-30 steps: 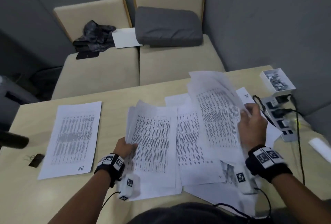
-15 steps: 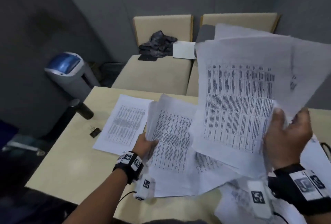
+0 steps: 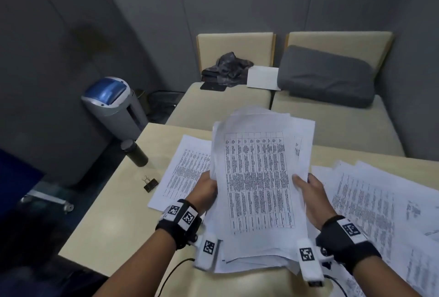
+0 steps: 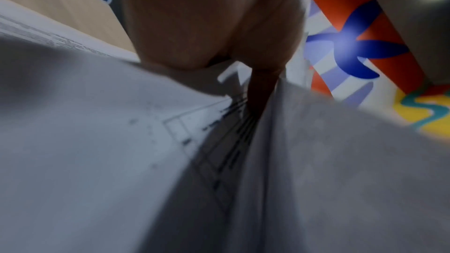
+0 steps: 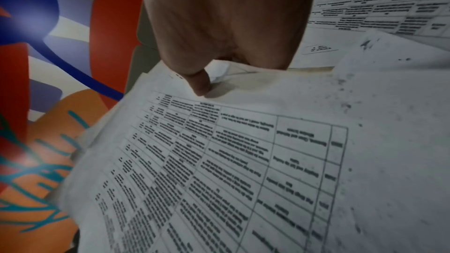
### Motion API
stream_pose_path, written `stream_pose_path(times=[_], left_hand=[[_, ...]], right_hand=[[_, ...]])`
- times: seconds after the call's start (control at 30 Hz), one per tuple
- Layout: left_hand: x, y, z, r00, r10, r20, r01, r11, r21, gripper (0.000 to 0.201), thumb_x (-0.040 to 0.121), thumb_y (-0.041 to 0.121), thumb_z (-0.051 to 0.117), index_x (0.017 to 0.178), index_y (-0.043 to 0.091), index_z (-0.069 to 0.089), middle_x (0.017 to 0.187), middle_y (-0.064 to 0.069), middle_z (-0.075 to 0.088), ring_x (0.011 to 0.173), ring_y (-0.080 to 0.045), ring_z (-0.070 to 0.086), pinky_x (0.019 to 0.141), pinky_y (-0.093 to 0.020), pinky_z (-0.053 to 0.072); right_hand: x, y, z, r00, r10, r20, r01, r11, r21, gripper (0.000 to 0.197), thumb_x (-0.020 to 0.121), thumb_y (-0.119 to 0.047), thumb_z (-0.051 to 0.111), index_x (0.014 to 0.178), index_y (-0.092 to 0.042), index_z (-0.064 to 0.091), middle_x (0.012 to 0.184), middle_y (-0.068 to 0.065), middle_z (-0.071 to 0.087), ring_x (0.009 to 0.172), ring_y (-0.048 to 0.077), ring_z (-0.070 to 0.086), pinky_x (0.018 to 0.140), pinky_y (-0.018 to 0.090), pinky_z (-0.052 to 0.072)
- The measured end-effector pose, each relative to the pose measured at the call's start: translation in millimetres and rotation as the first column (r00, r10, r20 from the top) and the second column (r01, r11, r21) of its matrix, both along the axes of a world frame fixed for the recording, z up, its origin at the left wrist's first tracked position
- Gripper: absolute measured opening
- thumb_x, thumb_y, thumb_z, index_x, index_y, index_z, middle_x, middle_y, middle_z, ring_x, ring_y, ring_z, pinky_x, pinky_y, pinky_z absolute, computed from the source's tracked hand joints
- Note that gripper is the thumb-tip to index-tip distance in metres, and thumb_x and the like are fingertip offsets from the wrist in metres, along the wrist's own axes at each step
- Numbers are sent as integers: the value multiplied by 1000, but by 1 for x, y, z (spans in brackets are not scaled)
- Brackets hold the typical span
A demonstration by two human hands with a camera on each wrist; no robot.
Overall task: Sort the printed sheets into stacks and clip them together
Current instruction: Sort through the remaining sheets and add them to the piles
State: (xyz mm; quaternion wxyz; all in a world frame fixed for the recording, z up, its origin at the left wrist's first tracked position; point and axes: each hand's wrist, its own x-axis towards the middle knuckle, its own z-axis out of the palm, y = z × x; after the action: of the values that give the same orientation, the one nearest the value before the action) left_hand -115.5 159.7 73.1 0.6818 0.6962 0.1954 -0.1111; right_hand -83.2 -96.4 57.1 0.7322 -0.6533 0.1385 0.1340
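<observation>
A thick stack of printed sheets [image 3: 259, 178] is held tilted up above the table's near edge, a printed table on its top page. My left hand [image 3: 206, 187] grips its left edge and my right hand [image 3: 306, 189] grips its right edge, thumb on the top page [image 5: 243, 151]. The left wrist view shows fingers tucked between blurred sheets [image 4: 97, 141]. One printed sheet [image 3: 183, 173] lies flat on the table left of the stack. Loose sheets [image 3: 380, 201] spread over the table on the right. A black binder clip [image 3: 150, 184] lies on the table further left.
A dark cylindrical bottle [image 3: 134, 156] stands at the table's far left corner. A grey and blue bin [image 3: 114, 104] sits on the floor beyond it. Two beige seats [image 3: 237, 104] behind the table carry a grey cushion [image 3: 325, 75], dark cloth and a white sheet.
My right hand brought its raised sheets down and left onto the left hand's pile. Both hands now hold one combined stack at its sides. The head view turned left and up.
</observation>
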Motion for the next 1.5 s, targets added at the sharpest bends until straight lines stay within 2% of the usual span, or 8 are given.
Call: stream_pose_path(times=[0.13,0.27,0.37,0.5,0.97,1.13,1.33,1.5], left_hand=[[-4,-1,-4,999,44,-31,-46,995,-83,34,89,29,51,96,2,69,86,-15,69,83,-34,66,85,-52,53],[3,-3,1,998,48,34,-43,989,-144,77,77,76,52,131,22,56,129,-10,64,118,-30,61,103,-56,43],[16,-12,24,977,57,203,-54,998,-19,58,70,42,82,117,16,61,114,-8,70,106,-26,68,96,-55,50],[30,-20,49,938,38,346,1,994,-113,23,84,7,70,99,25,69,102,-2,75,98,-22,71,88,-44,57],[37,-16,41,911,-44,410,43,999,11,24,81,2,72,101,15,70,95,-9,71,86,-15,66,80,-30,55],[44,-3,18,961,19,275,20,990,-138,34,73,3,76,106,10,69,104,-15,71,96,-29,68,89,-45,55],[43,-5,-33,974,-224,32,207,939,276,33,85,33,68,107,9,66,108,-12,70,99,-30,66,89,-47,55],[42,17,-15,959,-239,150,142,868,475,17,87,8,60,89,12,76,91,-2,73,79,-16,66,75,-30,56]], right_hand=[[0,12,-5,999,-30,12,31,995,-94,37,96,-16,57,130,-10,44,125,-1,56,111,16,56,94,29,41],[2,12,18,989,-30,148,51,989,-142,47,89,-7,66,126,-22,42,109,-1,66,92,-3,66,86,24,51],[10,15,46,955,-6,297,39,993,-107,41,85,-2,68,121,-14,54,104,-3,69,87,-5,68,71,11,52],[16,16,73,923,-5,386,33,997,-66,21,77,-10,76,95,-18,70,90,-6,77,90,12,72,79,24,56],[16,8,48,925,58,375,-2,989,-149,26,75,-7,79,95,-22,71,83,-11,76,79,7,71,74,27,55],[25,12,39,940,43,339,-23,998,-61,46,66,-11,83,110,-12,69,103,3,75,95,17,71,85,32,56],[18,21,-23,971,202,124,-175,964,-201,33,77,-4,77,96,-28,64,107,4,72,102,24,67,93,45,52],[37,-11,-60,938,347,8,-281,773,-568,43,74,-9,80,113,-17,65,111,3,67,112,23,62,92,31,46]])
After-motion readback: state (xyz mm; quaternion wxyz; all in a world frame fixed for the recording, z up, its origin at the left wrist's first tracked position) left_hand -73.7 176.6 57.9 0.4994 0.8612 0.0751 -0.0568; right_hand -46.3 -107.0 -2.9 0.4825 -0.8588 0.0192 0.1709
